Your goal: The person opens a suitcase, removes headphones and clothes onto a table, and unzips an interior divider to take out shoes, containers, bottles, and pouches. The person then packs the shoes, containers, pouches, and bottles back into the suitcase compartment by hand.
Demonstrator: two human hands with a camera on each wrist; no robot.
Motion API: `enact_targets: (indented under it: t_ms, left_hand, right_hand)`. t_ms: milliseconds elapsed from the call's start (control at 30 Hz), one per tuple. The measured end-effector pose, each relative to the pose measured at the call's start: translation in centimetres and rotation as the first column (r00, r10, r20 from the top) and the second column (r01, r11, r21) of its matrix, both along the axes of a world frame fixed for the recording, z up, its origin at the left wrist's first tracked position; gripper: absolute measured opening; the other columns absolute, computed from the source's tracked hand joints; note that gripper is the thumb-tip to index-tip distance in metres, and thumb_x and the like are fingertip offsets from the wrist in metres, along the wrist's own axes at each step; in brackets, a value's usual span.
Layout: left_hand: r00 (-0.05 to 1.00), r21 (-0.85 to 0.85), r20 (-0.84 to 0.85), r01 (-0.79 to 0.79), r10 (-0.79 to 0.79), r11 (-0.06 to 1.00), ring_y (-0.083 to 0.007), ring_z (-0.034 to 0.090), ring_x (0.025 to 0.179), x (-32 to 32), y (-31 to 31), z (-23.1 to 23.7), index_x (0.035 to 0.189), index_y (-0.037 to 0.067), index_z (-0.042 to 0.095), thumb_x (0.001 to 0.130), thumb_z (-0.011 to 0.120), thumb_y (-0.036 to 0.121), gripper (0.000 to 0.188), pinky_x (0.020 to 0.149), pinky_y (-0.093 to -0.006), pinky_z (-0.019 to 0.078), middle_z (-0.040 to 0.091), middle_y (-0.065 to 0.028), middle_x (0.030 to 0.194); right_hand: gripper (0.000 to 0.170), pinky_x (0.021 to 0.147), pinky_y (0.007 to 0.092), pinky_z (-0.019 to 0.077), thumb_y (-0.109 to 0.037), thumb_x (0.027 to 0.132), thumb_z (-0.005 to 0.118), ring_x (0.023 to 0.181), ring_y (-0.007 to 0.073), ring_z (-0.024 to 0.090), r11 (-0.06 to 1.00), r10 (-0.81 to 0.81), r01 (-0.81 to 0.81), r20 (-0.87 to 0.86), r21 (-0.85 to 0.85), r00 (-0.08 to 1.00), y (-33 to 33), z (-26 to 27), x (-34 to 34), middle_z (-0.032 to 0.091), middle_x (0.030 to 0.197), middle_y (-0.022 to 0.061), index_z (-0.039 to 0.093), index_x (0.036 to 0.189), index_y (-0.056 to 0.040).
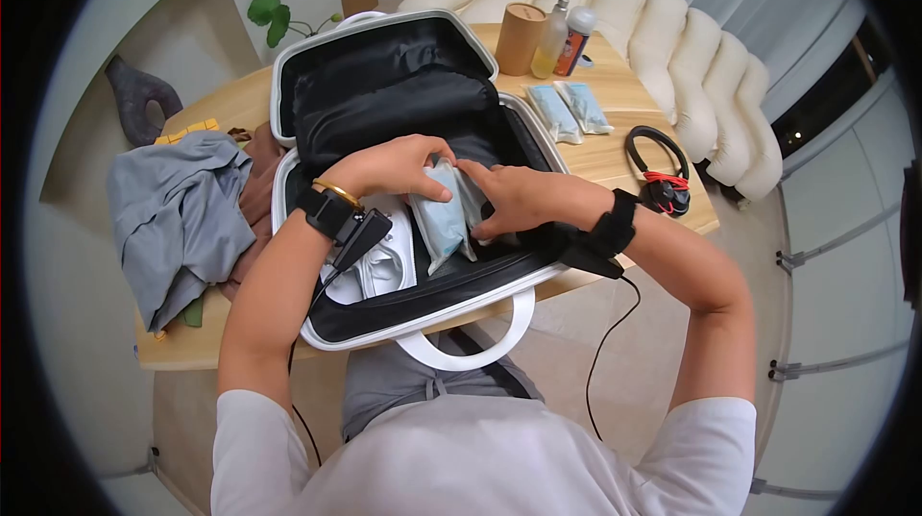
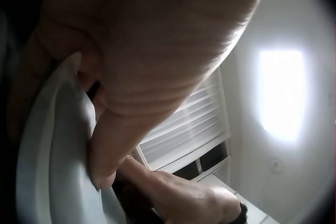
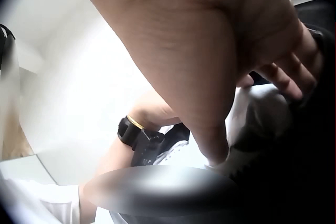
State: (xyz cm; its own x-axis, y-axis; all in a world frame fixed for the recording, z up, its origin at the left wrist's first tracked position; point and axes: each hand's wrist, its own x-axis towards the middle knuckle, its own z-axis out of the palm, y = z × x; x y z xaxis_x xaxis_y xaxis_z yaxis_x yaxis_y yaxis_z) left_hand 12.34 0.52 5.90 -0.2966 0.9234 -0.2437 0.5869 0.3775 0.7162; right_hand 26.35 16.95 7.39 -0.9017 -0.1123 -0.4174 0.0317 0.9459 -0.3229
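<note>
Inside an open suitcase (image 1: 423, 329) with a white shell and black lining, two light blue plastic-wrapped packets stand on edge against each other. My left hand (image 1: 389, 168) grips the nearer packet (image 1: 442, 218), thumb on its face and fingers over the top. From the right, my right hand (image 1: 523, 194) holds the other packet (image 1: 470, 191) between thumb and fingers. In the left wrist view, the left thumb presses along the pale blue packet (image 2: 71, 150). White shoes (image 1: 389, 261) lie in the case, left of the packets, partly under my left wrist.
Two more blue packets (image 1: 569, 112) lie on the wooden table (image 1: 624, 98), right of the case. Behind them stand a brown canister (image 1: 521, 38), a clear bottle (image 1: 549, 40) and a red-labelled bottle (image 1: 574, 40). Headphones (image 1: 663, 170) lie at right, folded clothes (image 1: 182, 213) at left.
</note>
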Motion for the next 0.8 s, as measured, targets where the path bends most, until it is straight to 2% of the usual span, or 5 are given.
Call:
enact_targets:
  t_ms: [267,400,533,700,800]
  left_hand:
    - [0.928,0.438,-0.038,-0.318,0.37,0.841,-0.0159,0.054,0.085,-0.1,0.4,-0.1,0.128,0.006,0.054,0.073,0.076,0.015,0.06,0.078,-0.0272,0.0456,0.055,-0.0065,0.092]
    - [0.932,0.436,0.089,-0.354,0.352,0.827,-0.0295,0.061,0.099,-0.4,0.9,-0.4,0.126,0.01,0.056,0.074,0.075,0.018,0.056,0.089,-0.0342,0.0471,0.062,-0.0193,0.104]
    - [0.916,0.515,0.07,-0.373,0.396,0.772,-0.0271,0.062,0.097,-0.8,1.0,-0.8,0.125,0.01,0.057,0.074,0.075,0.017,0.054,0.087,-0.0339,0.0476,0.062,-0.0175,0.102]
    - [0.889,0.545,0.247,-0.457,0.386,0.703,-0.0101,0.054,0.083,0.0,0.9,0.4,0.126,0.005,0.055,0.08,0.072,0.011,0.05,0.075,-0.0243,0.0454,0.057,-0.0032,0.092]
    - [0.848,0.562,0.421,-0.522,0.322,0.641,-0.0088,0.056,0.084,0.6,1.3,0.9,0.128,0.005,0.052,0.083,0.071,0.012,0.049,0.076,-0.024,0.0467,0.058,-0.0019,0.094]
  right_hand:
    - [0.071,0.077,0.0297,0.0478,-0.02,0.077,0.063,0.099,0.0155,0.054,0.581,-0.556,0.254,-0.149,-0.773,0.818,9.9,5.5,0.1,0.055,0.109,0.0104,0.035,0.142,-0.012]
    - [0.067,0.074,0.0343,0.0504,-0.017,0.073,0.068,0.085,0.0252,0.065,0.711,-0.698,0.524,-0.563,-0.469,0.444,21.4,1.2,-2.4,0.066,0.099,0.0169,0.044,0.134,-0.0052]
    - [0.053,0.09,0.0406,0.0477,-0.017,0.07,0.067,0.103,0.0376,0.061,0.745,-0.538,0.666,-0.565,0.026,0.625,28.2,-4.8,-3.0,0.065,0.108,0.0232,0.059,0.122,-0.0078]
    - [0.043,0.092,0.0392,0.0472,-0.018,0.078,0.066,0.103,0.0376,0.061,0.76,-0.461,0.65,-0.692,0.016,0.555,26.5,-4.8,-3.2,0.064,0.111,0.0226,0.062,0.119,-0.0078]
    - [0.035,0.087,0.0315,0.0475,-0.027,0.092,0.06,0.102,0.0143,0.059,0.788,-0.607,0.31,-0.584,-0.533,0.539,20.2,1.1,-4.1,0.067,0.107,0.0122,0.063,0.115,-0.0018]
